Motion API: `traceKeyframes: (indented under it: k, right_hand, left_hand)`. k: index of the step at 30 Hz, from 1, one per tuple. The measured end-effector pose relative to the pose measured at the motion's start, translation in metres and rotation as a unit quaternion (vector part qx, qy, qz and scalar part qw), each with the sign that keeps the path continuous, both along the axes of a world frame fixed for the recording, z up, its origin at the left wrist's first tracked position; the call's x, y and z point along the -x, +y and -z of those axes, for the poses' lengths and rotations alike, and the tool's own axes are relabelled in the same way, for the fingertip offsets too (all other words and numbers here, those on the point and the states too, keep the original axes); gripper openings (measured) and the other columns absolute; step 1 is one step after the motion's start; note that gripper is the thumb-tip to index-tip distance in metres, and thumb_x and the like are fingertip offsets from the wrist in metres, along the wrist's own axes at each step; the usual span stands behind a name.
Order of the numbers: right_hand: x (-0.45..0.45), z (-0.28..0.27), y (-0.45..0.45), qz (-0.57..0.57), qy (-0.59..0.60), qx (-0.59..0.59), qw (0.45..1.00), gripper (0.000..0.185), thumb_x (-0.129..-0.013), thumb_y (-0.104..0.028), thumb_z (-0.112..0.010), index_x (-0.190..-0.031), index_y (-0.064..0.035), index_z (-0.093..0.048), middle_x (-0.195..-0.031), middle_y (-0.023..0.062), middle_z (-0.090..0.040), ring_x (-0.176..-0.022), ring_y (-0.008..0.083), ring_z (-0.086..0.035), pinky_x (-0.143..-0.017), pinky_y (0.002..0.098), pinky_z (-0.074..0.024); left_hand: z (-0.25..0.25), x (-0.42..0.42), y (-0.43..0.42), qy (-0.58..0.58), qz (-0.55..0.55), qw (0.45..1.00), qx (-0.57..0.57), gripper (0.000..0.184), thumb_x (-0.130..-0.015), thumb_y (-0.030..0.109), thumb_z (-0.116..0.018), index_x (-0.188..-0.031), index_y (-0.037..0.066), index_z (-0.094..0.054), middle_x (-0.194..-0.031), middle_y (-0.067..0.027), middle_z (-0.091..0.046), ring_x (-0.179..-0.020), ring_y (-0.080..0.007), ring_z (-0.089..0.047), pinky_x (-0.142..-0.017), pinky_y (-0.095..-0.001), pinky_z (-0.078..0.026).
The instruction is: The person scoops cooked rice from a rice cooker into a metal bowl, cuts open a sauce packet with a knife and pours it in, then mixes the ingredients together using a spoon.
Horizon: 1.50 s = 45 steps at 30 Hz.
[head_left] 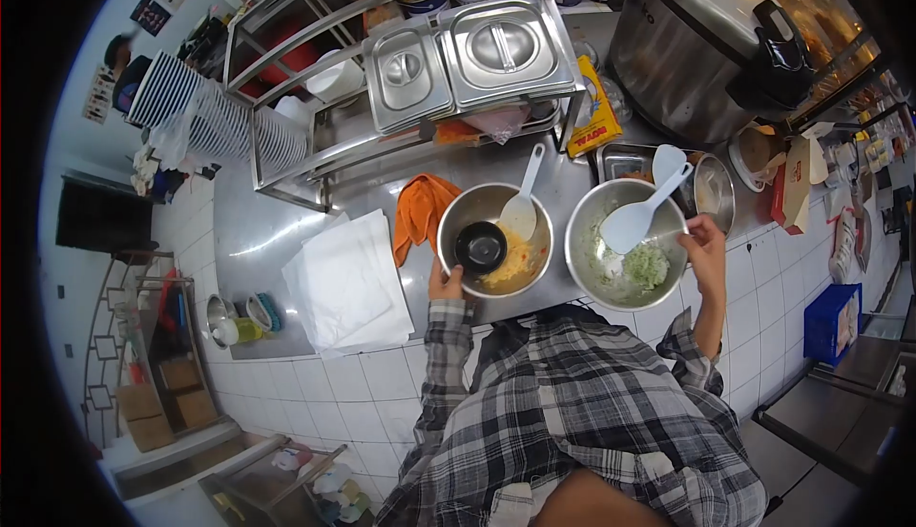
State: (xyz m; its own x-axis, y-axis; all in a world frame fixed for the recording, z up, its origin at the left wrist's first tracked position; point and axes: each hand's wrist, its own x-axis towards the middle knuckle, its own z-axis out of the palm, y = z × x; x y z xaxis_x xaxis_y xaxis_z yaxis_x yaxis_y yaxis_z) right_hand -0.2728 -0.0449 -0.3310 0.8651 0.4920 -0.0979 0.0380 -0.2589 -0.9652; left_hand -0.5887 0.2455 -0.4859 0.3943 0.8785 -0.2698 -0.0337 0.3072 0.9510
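My left hand (447, 281) grips the near left rim of a steel mixing bowl (542, 250). In that bowl lie a yellowish mixture (515, 265), a small black bowl (481, 248) and a pale rice paddle (520, 210) leaning on the far rim. With my right hand (705, 246) I hold the right rim of a second steel mixing bowl (578, 258). Shredded green food (646, 268) with some white in it sits at its bottom. A light blue rice paddle (627, 227) rests across it, handle over the right rim. The two bowls stand side by side, slightly apart.
An orange cloth (418, 212) and white paper sheets (348, 284) lie left of the bowls. Behind stands a steel rack (358, 155) with lidded pans (501, 48). A large steel cooker (687, 50) and a yellow box (593, 107) are at the back right.
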Motion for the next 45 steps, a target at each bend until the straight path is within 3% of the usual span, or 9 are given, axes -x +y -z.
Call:
traceKeyframes:
  k: [13,16,18,23,27,30,32,34,45]
  right_hand:
    - [0.034,0.064,0.150,-0.077,-0.152,0.086,0.982,0.021,-0.071,0.004,-0.057,-0.092,0.0005,-0.054,-0.085,0.0172,-0.064,-0.080,0.0306,-0.064,-0.072,0.0366,-0.0491]
    - [0.041,0.027,0.161,-0.042,-0.382,0.086,0.919,0.019,-0.074,0.002,-0.059,-0.092,0.0006,-0.054,-0.091,0.0176,-0.063,-0.083,0.0312,-0.063,-0.073,0.0382,-0.0484]
    - [0.049,0.005,0.181,-0.100,-0.324,0.017,0.940,0.019,-0.075,0.001,-0.059,-0.093,0.0007,-0.054,-0.093,0.0174,-0.062,-0.083,0.0307,-0.062,-0.073,0.0383,-0.0480]
    - [0.086,-0.035,0.228,-0.272,-0.226,-0.030,0.935,0.017,-0.077,-0.004,-0.061,-0.092,0.0007,-0.054,-0.089,0.0146,-0.062,-0.078,0.0277,-0.061,-0.069,0.0338,-0.0483]
    - [0.106,-0.050,0.225,-0.284,-0.201,-0.057,0.936,0.014,-0.079,-0.006,-0.061,-0.090,0.0008,-0.056,-0.081,0.0126,-0.063,-0.074,0.0245,-0.063,-0.066,0.0315,-0.0489]
    - [0.107,-0.042,0.203,-0.248,-0.166,-0.021,0.954,0.014,-0.081,-0.008,-0.062,-0.092,0.0001,-0.057,-0.081,0.0113,-0.065,-0.073,0.0222,-0.064,-0.064,0.0304,-0.0493]
    - [0.103,-0.029,0.186,-0.220,-0.155,0.005,0.963,0.013,-0.083,-0.010,-0.061,-0.092,-0.0006,-0.059,-0.081,0.0089,-0.066,-0.073,0.0182,-0.064,-0.061,0.0279,-0.0486]
    - [0.099,-0.016,0.167,-0.198,-0.138,0.013,0.970,0.013,-0.083,-0.010,-0.061,-0.092,-0.0008,-0.059,-0.081,0.0087,-0.066,-0.072,0.0167,-0.064,-0.060,0.0270,-0.0483]
    - [0.152,-0.011,0.156,-0.178,0.043,-0.025,0.983,0.014,-0.088,-0.008,-0.057,-0.099,0.0001,-0.056,-0.087,0.0068,-0.063,-0.072,0.0110,-0.062,-0.061,0.0225,-0.0486]
  left_hand:
    - [-0.042,0.111,0.001,0.121,-0.071,0.989,-0.048,0.050,-0.086,0.015,-0.059,-0.133,0.013,-0.041,-0.107,-0.0154,-0.056,-0.091,-0.0236,-0.058,-0.076,-0.0345,-0.049]
    - [-0.062,0.093,-0.009,0.337,-0.137,0.883,-0.295,0.053,-0.080,0.025,-0.065,-0.130,0.016,-0.047,-0.101,-0.0134,-0.052,-0.090,-0.0275,-0.053,-0.077,-0.0405,-0.046]
    - [-0.103,0.074,-0.014,0.477,-0.143,0.752,-0.431,0.056,-0.076,0.032,-0.067,-0.128,0.020,-0.051,-0.098,-0.0112,-0.048,-0.092,-0.0296,-0.048,-0.079,-0.0431,-0.042]
    - [-0.110,0.056,0.006,0.624,-0.035,0.691,-0.364,0.018,-0.070,0.030,-0.070,-0.086,0.023,-0.069,-0.100,-0.0015,-0.049,-0.099,-0.0246,-0.043,-0.084,-0.0391,-0.035]
    - [-0.137,0.062,0.021,0.595,-0.027,0.727,-0.343,0.017,-0.070,0.030,-0.073,-0.083,0.018,-0.070,-0.092,-0.0010,-0.062,-0.088,-0.0213,-0.053,-0.080,-0.0364,-0.040]
    - [-0.139,0.090,0.057,0.349,-0.066,0.918,-0.177,0.019,-0.073,0.027,-0.074,-0.084,0.012,-0.069,-0.083,-0.0045,-0.067,-0.070,-0.0154,-0.059,-0.068,-0.0297,-0.046]
    - [-0.116,0.112,0.096,0.268,-0.120,0.927,-0.234,0.022,-0.076,0.024,-0.075,-0.085,0.005,-0.068,-0.077,-0.0082,-0.068,-0.059,-0.0099,-0.059,-0.056,-0.0245,-0.047]
    - [-0.109,0.115,0.131,0.224,-0.131,0.963,-0.078,0.023,-0.078,0.021,-0.074,-0.088,0.002,-0.065,-0.078,-0.0092,-0.066,-0.062,-0.0114,-0.060,-0.051,-0.0222,-0.047]
    - [-0.044,0.035,0.192,0.197,-0.124,0.972,-0.027,0.018,-0.081,0.010,-0.068,-0.093,-0.001,-0.059,-0.079,-0.0125,-0.064,-0.060,-0.0169,-0.062,-0.053,-0.0278,-0.056]
